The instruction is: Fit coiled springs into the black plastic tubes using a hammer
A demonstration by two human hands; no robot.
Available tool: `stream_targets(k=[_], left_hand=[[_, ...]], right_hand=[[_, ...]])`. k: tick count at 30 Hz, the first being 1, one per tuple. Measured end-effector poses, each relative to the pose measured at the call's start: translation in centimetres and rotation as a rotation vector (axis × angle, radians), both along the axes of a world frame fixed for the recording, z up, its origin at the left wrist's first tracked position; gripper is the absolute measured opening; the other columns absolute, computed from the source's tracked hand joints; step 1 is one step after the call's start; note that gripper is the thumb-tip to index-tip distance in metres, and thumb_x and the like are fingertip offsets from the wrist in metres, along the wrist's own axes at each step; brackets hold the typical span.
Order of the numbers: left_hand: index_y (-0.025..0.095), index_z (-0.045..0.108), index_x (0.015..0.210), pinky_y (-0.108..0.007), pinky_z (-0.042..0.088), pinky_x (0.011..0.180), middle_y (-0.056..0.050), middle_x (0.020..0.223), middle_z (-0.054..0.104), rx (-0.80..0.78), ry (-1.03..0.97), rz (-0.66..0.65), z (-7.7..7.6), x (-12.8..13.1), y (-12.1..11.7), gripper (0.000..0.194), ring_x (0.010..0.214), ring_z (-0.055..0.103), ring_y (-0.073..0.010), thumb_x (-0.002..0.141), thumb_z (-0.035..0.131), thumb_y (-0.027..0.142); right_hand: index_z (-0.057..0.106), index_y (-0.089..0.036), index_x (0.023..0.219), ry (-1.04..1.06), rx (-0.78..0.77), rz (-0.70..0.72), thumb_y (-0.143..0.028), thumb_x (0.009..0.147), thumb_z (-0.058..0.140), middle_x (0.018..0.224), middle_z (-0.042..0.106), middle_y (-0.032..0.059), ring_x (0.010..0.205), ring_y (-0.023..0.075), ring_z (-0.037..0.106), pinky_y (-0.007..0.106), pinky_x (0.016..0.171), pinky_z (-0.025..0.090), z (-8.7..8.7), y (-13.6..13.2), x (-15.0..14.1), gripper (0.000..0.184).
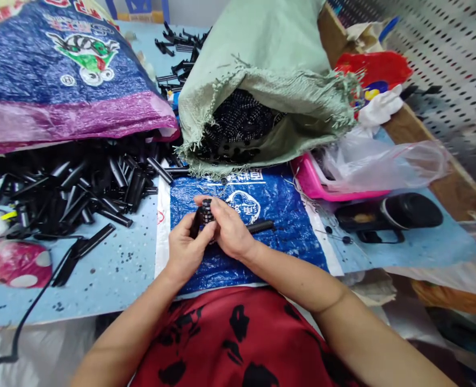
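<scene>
My left hand (187,244) and my right hand (232,228) meet above a blue and white printed plastic sheet (294,247). Both are closed around a small black part with rows of pale dots (207,210); the fingers cover much of it. A smooth dark edge shows beside my left thumb, and I cannot tell if it is a separate piece. Just right of my right hand, a black tube-like piece (262,226) lies on the sheet. Beyond the hands, an open pale green woven sack (262,48) holds many black dotted parts (244,121).
At left, black plastic pieces (77,185) are heaped below a blue and purple sack (80,102). A pink and white dotted object (16,263) and a black cable (32,306) lie nearer. At right are a pink tray (334,194), a clear bag (387,161) and a black mug (387,215).
</scene>
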State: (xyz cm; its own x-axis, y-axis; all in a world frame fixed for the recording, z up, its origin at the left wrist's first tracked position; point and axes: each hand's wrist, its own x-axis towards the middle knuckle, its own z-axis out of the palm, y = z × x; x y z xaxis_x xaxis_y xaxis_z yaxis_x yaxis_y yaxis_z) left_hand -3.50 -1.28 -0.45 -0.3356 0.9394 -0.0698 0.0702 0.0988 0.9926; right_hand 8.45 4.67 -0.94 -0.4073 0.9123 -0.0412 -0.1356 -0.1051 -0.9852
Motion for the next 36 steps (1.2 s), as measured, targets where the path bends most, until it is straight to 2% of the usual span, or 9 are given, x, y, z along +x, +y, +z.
stream_targets(k=[4, 8, 12, 17, 22, 26, 29, 33, 36], left_hand=[[0.02, 0.074, 0.087, -0.029, 0.048, 0.061, -0.001, 0.075, 0.067, -0.082, -0.069, -0.003, 0.9, -1.0, -0.9, 0.031, 0.066, 0.056, -0.0157, 0.078, 0.086, 0.047], [0.02, 0.073, 0.093, -0.028, 0.042, 0.054, 0.0, 0.07, 0.062, -0.109, -0.121, -0.004, 0.9, -1.4, -1.7, 0.043, 0.057, 0.049, -0.0128, 0.086, 0.076, 0.063], [0.02, 0.07, 0.092, -0.027, 0.042, 0.055, 0.0, 0.07, 0.06, -0.075, -0.125, 0.06, 0.5, -0.9, -1.9, 0.053, 0.057, 0.047, -0.012, 0.1, 0.052, 0.069], [0.021, 0.073, 0.1, -0.031, 0.054, 0.081, -0.005, 0.099, 0.074, -0.044, -0.298, 0.056, 0.3, -0.4, -1.9, 0.041, 0.091, 0.067, -0.0188, 0.092, 0.071, 0.062], [0.021, 0.073, 0.102, -0.037, 0.059, 0.069, -0.006, 0.089, 0.077, -0.271, -0.612, -0.092, 0.8, -1.5, -1.9, 0.048, 0.083, 0.074, -0.026, 0.075, 0.087, 0.058], [0.022, 0.07, 0.102, -0.038, 0.059, 0.066, -0.005, 0.083, 0.076, -0.334, -0.683, -0.113, 0.3, -2.3, -2.3, 0.053, 0.073, 0.074, -0.0247, 0.067, 0.092, 0.055], [0.021, 0.07, 0.103, -0.036, 0.058, 0.07, -0.004, 0.084, 0.075, -0.229, -0.418, -0.012, -0.5, -3.4, -2.9, 0.052, 0.071, 0.071, -0.0214, 0.07, 0.09, 0.057], [0.021, 0.076, 0.103, -0.035, 0.054, 0.082, -0.006, 0.094, 0.076, -0.115, 0.276, 0.047, -1.2, -6.6, -3.7, 0.036, 0.082, 0.068, -0.0214, 0.083, 0.078, 0.052], [0.022, 0.079, 0.099, -0.035, 0.051, 0.082, -0.007, 0.091, 0.075, -0.165, 0.604, -0.11, -1.4, -9.1, -3.7, 0.03, 0.084, 0.066, -0.0229, 0.084, 0.076, 0.048]], right_hand=[[0.023, -0.029, 0.169, -0.343, 0.694, 0.198, -0.075, 0.078, 0.079, 0.174, 0.027, 0.0159, 0.163, 0.0361, 0.026, 0.056, 0.125, 0.042, -0.6, 1.0, 3.1, 0.116], [0.008, -0.029, 0.172, -0.399, 1.045, 0.292, -0.054, 0.093, 0.075, 0.168, 0.039, 0.0185, 0.157, 0.032, 0.04, 0.054, 0.126, 0.043, -0.9, 1.3, 4.6, 0.106], [0.011, -0.023, 0.172, -0.37, 1.088, 0.198, -0.057, 0.091, 0.076, 0.162, 0.047, 0.0205, 0.153, 0.0327, 0.047, 0.052, 0.125, 0.045, -0.5, 0.2, 4.2, 0.11], [0.01, -0.021, 0.172, -0.376, 1.147, 0.198, -0.045, 0.096, 0.074, 0.164, 0.045, 0.0217, 0.154, 0.0306, 0.046, 0.048, 0.124, 0.049, -0.4, -0.8, 4.1, 0.103], [0.008, -0.024, 0.172, -0.435, 1.102, 0.257, -0.051, 0.094, 0.075, 0.167, 0.042, 0.0198, 0.155, 0.0317, 0.045, 0.049, 0.123, 0.05, -0.7, -0.7, 4.5, 0.107], [0.009, -0.023, 0.172, -0.403, 1.075, 0.287, -0.064, 0.088, 0.076, 0.167, 0.042, 0.0215, 0.157, 0.0318, 0.041, 0.051, 0.126, 0.044, -1.2, -0.7, 4.5, 0.115], [0.021, -0.018, 0.169, -0.52, 1.079, 0.264, -0.07, 0.086, 0.074, 0.162, 0.047, 0.0237, 0.155, 0.0362, 0.043, 0.056, 0.124, 0.043, -2.3, -0.8, 5.2, 0.111], [0.069, -0.017, 0.123, -0.816, 1.12, 0.237, -0.035, 0.104, 0.062, 0.11, 0.076, 0.0132, 0.104, 0.0286, 0.073, 0.044, 0.089, 0.059, -3.2, -1.3, 7.3, 0.027], [0.071, -0.018, 0.109, -0.818, 1.094, 0.153, -0.024, 0.106, 0.054, 0.091, 0.073, 0.0097, 0.081, 0.0225, 0.068, 0.036, 0.074, 0.056, -2.3, -1.7, 7.9, 0.018]])
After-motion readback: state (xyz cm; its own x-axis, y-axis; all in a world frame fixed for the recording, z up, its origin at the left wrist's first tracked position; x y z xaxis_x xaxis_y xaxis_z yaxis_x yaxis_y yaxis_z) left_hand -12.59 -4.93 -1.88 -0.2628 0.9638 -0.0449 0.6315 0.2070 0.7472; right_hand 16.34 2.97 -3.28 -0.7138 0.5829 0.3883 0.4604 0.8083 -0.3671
